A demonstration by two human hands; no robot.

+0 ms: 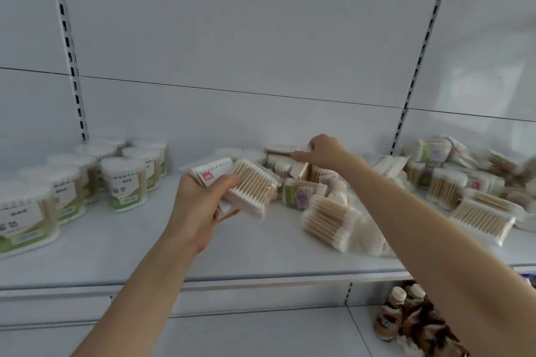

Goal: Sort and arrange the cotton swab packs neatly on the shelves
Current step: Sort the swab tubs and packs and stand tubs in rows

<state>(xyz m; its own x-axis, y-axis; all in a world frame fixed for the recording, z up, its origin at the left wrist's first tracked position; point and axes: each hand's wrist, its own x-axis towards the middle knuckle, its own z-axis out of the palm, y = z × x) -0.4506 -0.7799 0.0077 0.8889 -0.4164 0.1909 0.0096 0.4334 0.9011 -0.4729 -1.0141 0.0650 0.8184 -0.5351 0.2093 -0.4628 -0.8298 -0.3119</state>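
Thin clear film over wooden-stick swabs: from the head view we judge the flat packs [251, 187] light, slick and slightly squashy, best taken by the short edges. Our left hand [197, 209] has its fingers [227, 181] clamped on a few of them above the shelf [255, 243]; our right hand [326, 151] pinches one pack [290, 150] atop the loose pile [327, 217]. Rigid round tubs [124, 180] stand in rows at left.

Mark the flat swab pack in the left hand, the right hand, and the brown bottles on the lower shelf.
flat swab pack [252, 187]: head view, on its wooden sticks.
right hand [326, 151]: head view, on the back of the hand, which pinches a piled pack [282, 150].
brown bottles [387, 320]: head view, on the leftmost bottle's body.
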